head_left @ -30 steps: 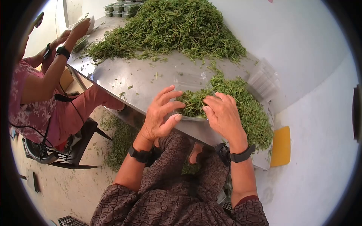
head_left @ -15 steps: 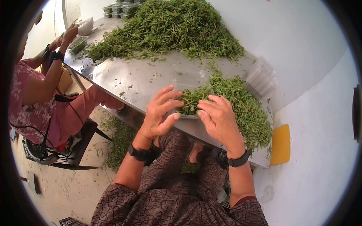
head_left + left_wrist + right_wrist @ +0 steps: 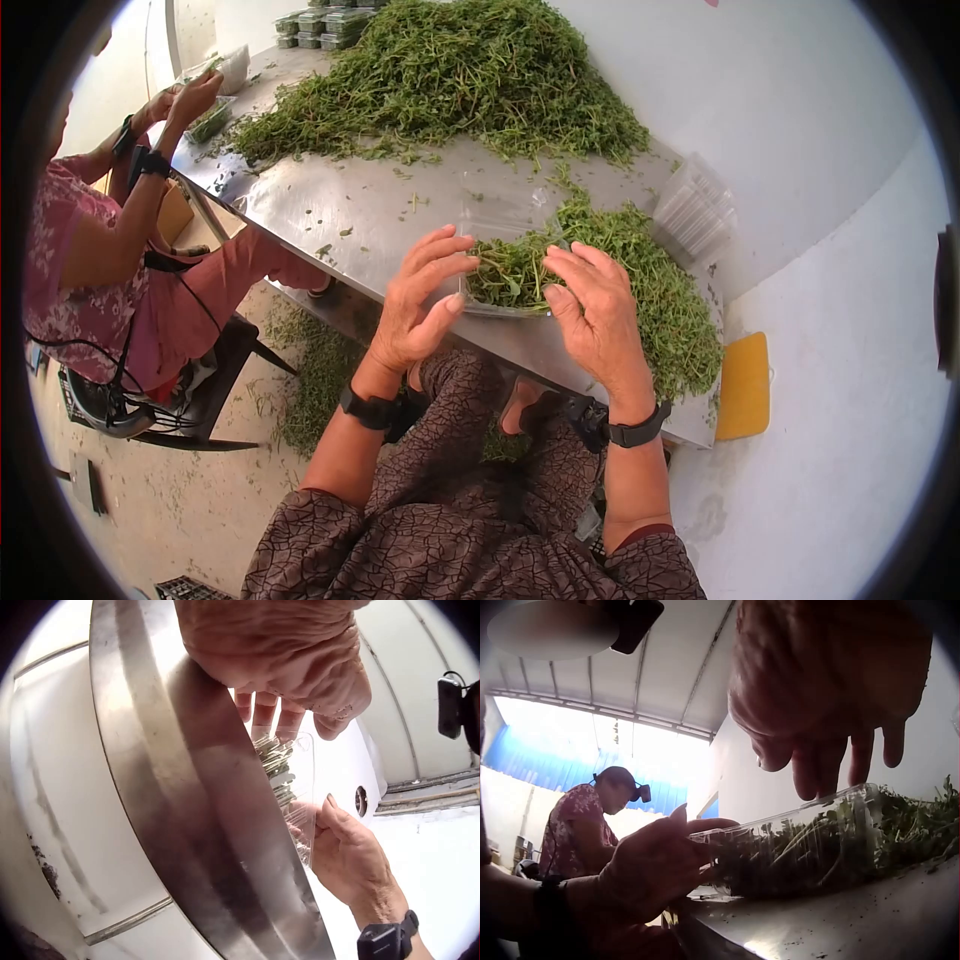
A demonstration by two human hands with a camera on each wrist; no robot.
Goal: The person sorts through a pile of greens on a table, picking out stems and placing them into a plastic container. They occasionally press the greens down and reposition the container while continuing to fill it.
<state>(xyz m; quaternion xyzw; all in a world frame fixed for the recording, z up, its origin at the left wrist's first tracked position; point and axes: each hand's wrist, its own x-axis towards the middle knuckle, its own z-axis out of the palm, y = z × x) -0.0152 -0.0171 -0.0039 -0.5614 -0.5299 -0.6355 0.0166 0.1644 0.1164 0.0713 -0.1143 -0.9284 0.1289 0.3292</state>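
Metal table [image 3: 370,215] stretches under and beyond the clear tub [image 3: 508,313]. A large heap of greens [image 3: 480,80] lies beyond the tub, a smaller pile [image 3: 670,310] right of it, leafy stems [image 3: 512,275] inside it. My left hand [image 3: 412,305] spreads its fingers at the tub's left end; my right hand [image 3: 600,320], fingers nearly together, reaches its right end.

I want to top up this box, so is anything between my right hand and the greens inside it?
Nothing visible blocks the way from above. Your right hand is at the right of the box, which is open above the greens; the clear lid lies back beyond it.
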